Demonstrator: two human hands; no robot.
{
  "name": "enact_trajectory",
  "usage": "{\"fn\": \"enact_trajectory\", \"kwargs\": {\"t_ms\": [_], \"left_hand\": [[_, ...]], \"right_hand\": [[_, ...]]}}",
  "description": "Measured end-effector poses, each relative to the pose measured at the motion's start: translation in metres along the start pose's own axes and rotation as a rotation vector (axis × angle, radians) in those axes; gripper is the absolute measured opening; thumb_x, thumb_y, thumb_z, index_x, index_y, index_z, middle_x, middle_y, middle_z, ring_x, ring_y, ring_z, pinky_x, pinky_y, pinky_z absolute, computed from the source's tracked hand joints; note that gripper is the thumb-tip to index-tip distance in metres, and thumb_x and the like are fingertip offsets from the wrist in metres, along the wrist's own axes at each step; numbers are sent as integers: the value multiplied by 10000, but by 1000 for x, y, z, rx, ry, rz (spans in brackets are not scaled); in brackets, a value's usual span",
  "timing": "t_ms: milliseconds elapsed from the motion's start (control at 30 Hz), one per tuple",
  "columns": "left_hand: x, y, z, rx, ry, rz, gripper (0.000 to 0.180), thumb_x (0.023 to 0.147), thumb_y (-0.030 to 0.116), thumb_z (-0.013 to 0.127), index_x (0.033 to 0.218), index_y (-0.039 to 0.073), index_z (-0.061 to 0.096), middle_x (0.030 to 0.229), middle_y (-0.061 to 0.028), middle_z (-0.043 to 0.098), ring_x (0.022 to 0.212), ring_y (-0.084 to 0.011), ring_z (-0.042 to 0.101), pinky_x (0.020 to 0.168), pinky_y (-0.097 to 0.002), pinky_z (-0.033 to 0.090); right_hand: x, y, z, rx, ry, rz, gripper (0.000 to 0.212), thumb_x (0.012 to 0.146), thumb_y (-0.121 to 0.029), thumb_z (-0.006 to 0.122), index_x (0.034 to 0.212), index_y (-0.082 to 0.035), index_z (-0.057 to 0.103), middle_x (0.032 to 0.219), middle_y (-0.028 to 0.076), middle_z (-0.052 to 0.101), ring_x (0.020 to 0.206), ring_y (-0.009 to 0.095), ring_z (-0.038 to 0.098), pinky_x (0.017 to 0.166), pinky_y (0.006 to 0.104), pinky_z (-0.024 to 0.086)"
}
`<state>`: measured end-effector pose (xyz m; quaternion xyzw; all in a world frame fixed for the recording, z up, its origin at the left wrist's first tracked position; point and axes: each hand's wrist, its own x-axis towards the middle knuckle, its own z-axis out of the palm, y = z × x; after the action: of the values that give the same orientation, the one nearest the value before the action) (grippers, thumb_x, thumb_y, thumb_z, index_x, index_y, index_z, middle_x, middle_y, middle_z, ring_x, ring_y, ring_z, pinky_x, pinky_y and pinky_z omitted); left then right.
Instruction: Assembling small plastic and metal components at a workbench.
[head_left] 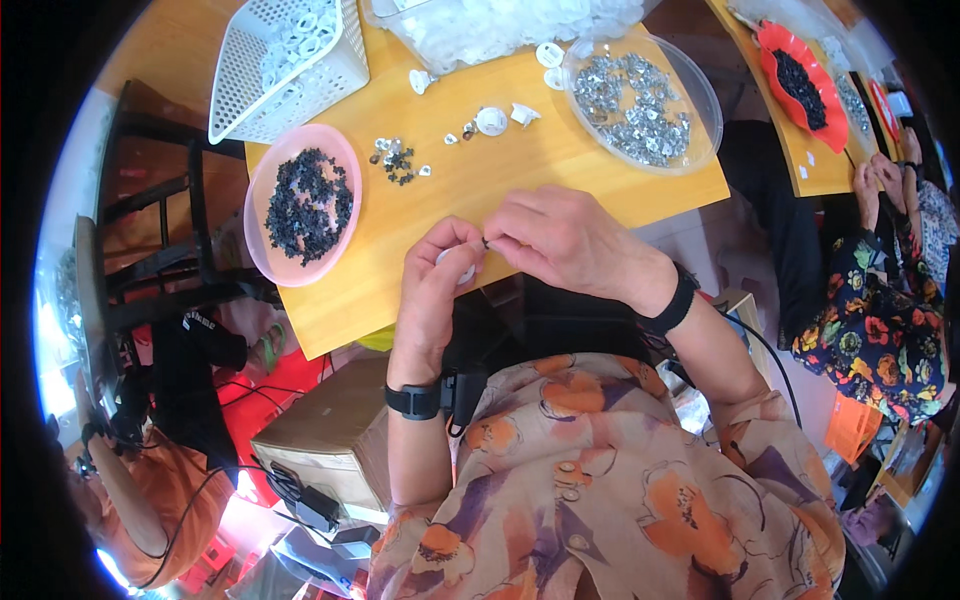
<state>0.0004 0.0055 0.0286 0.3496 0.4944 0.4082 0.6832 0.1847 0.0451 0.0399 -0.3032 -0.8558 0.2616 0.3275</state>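
head view: the left hand (430, 285) pinches a round white part (467, 275) between thumb and curled fingers, by the near edge of the yellow table (340, 312). the right hand (560, 235) faces it from the right, thumb and forefinger pressed together on what looks like a small dark bit (486, 243).

the relation that matters most is the one between these two: from the right fingertips, the white part lies to the left and slightly toward the wearer's body, just beside the dark bit — whether they touch, i cannot tell. the left hand is the nearer one to the white part, since it holds it; the dark bit sits at the right fingertips, close to the left fingers too.

as for direction, the white part looks tilted, its wider extent seeming to slope from upper left to lower right; the thumb covers much of it, so which way its face points is hidden. the dark bit is too small to read a long axis — it shows only as a stub.

past the hands, a pink bowl (256, 230) of black pieces (308, 205) stands at the left, a clear round tray (712, 130) of silvery pieces (655, 130) at the right.
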Motion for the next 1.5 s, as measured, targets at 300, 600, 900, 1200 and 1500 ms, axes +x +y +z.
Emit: {"fn": "enact_trajectory", "kwargs": {"t_ms": [300, 600, 900, 1200, 1500], "left_hand": [[8, -20, 3, -332, 41, -39, 336, 954, 226, 332, 1033, -1, 568, 928, -39, 591, 826, -114, 537, 734, -245, 425], [5, -35, 0, -484, -10, 56, 473, 972, 244, 467, 1330, -55, 389, 1193, -133, 551, 1125, -218, 529, 994, -372, 410], [0, -30, 7, -530, 0, 83, 347, 960, 133, 496, 1270, -19, 465, 1178, -95, 557, 1073, -176, 552, 964, -331, 444], [3, -42, -4, -429, -23, 135, 396, 945, 186, 533, 1280, -5, 443, 1199, -117, 559, 1120, -210, 545, 978, -373, 438], [4, -43, -3, -367, 5, 137, 357, 940, 170, 541, 1252, 6, 484, 1194, -115, 568, 1103, -207, 556, 940, -365, 467]], "right_hand": [[-11, -16, 25, 618, 181, 544, 65, 842, -48, 625, 873, 4, 600, 749, 29, 634, 651, 61, 585, 567, 208, 453], [-9, -16, 36, 602, 278, 619, 106, 856, -85, 596, 828, 13, 566, 672, 70, 623, 601, 126, 621, 551, 258, 496], [-7, -19, 33, 385, 306, 485, 95, 824, -69, 610, 823, -4, 540, 706, 129, 575, 618, 247, 607, 548, 325, 474], [-6, -20, 33, 283, 317, 418, 99, 813, -73, 603, 819, -8, 528, 735, 145, 569, 652, 312, 595, 560, 377, 469], [-4, -16, 32, 225, 327, 345, 84, 806, -67, 612, 830, -13, 553, 738, 119, 578, 641, 261, 596, 560, 335, 472]]}}
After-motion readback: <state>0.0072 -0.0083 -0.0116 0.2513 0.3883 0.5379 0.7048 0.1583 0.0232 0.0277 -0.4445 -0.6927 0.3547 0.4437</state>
